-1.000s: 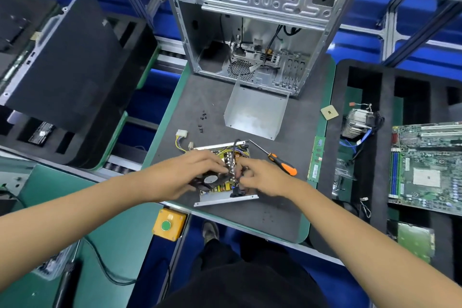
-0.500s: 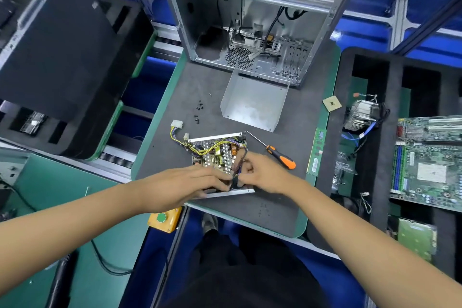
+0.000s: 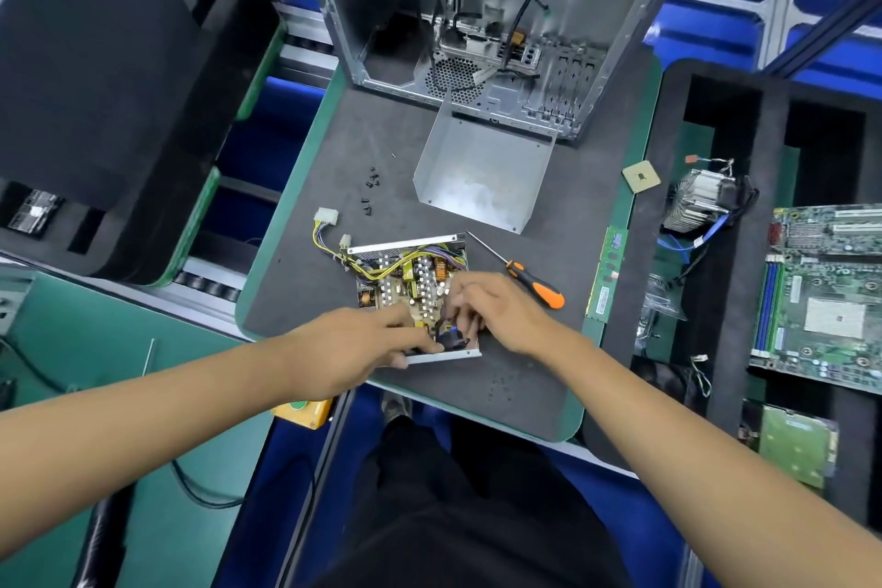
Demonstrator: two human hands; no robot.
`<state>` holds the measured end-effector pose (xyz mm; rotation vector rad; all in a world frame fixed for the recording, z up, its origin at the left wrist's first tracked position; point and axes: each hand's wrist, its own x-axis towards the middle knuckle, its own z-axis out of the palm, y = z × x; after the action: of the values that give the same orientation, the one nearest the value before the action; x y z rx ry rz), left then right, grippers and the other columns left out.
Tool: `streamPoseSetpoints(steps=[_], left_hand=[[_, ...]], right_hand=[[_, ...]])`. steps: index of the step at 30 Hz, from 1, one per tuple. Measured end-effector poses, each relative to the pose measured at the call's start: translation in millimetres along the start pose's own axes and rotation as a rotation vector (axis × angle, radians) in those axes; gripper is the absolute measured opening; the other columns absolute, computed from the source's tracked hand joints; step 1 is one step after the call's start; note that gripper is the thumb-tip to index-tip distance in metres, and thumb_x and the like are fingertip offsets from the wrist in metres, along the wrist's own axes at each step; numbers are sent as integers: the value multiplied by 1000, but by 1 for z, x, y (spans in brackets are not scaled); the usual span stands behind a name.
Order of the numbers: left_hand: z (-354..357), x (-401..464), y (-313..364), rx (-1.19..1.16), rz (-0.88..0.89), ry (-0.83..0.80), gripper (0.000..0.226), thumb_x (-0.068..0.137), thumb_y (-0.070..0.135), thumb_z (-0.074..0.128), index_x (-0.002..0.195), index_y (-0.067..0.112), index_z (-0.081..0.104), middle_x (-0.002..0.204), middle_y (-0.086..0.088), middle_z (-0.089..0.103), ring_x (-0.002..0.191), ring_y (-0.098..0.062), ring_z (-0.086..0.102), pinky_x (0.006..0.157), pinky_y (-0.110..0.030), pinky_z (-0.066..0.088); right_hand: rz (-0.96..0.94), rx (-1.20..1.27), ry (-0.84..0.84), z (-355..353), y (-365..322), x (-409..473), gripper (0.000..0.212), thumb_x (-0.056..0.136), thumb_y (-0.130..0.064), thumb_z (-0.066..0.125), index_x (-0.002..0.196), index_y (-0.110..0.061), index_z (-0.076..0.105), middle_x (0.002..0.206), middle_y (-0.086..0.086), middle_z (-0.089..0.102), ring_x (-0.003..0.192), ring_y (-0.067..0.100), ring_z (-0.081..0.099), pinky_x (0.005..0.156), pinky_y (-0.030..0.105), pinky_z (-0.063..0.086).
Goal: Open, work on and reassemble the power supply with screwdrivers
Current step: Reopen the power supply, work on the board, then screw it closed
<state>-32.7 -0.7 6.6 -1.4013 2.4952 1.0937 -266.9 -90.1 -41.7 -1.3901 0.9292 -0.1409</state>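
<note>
Now both hands have dropped to the open power supply (image 3: 411, 286) on the table (image 3: 549, 224): left hand (image 3: 355, 351) and right hand (image 3: 496, 313) pinching the small black fan (image 3: 451, 339), screwdriver (image 3: 534, 284) idle beside it.

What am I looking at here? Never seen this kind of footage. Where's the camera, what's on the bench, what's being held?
The single view comes from a camera worn on a person's head, looking down at their own bare arms; there is no robot.

On the grey mat lies an opened power supply, its circuit board and yellow wires exposed. Its bent metal cover sits just beyond it, in front of an empty computer case. A few loose black screws lie left of the cover. An orange-handled screwdriver lies to the right of the supply, untouched.

The left hand and the right hand both work at the supply's near edge, fingers curled around a small black part, apparently the fan. The exact grip is hard to see.
</note>
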Motion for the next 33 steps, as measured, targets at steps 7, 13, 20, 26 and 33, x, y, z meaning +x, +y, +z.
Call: streamPoseSetpoints(steps=[7, 13, 20, 26, 33], left_hand=[[-8, -3, 14, -252, -156, -42, 37, 103, 56, 44, 135, 52, 25, 135, 13, 61, 118, -10, 60, 95, -34, 48], [-24, 8, 16, -501, -241, 174, 32, 99, 31, 65, 119, 52, 52, 111, 19, 66, 105, -3, 66, 83, -27, 55], [-31, 37, 19, -725, -257, 205, 38, 87, 21, 81, 116, 32, 60, 97, 8, 73, 88, -11, 74, 79, -19, 56], [-33, 63, 23, -747, -311, 164, 27, 94, 5, 72, 109, 20, 56, 87, -7, 72, 76, -14, 74, 68, -19, 53], [-47, 70, 22, -505, -288, 122, 26, 95, 16, 72, 120, 19, 65, 89, 5, 73, 77, -5, 72, 74, -24, 58]], right_hand=[[-38, -149, -40, -2, -8, -3, 19, 86, -36, 49, 77, -21, 54, 67, -7, 69, 61, 24, 71, 68, 42, 56], [-90, -433, 37, 4, -8, -16, 31, 69, -53, 50, 83, -25, 52, 71, -13, 68, 70, 11, 61, 67, 32, 45], [-160, -531, 92, 10, -5, -20, 25, 75, -48, 51, 96, -34, 49, 70, -14, 62, 66, 9, 55, 64, 31, 39], [-150, -388, 144, 20, 9, -31, 36, 77, -34, 65, 99, -27, 36, 77, -11, 62, 71, 19, 59, 70, 42, 51], [-128, 152, 300, 32, 26, -38, 16, 76, -21, 62, 87, -25, 52, 73, -10, 55, 76, 33, 52, 71, 47, 46]])
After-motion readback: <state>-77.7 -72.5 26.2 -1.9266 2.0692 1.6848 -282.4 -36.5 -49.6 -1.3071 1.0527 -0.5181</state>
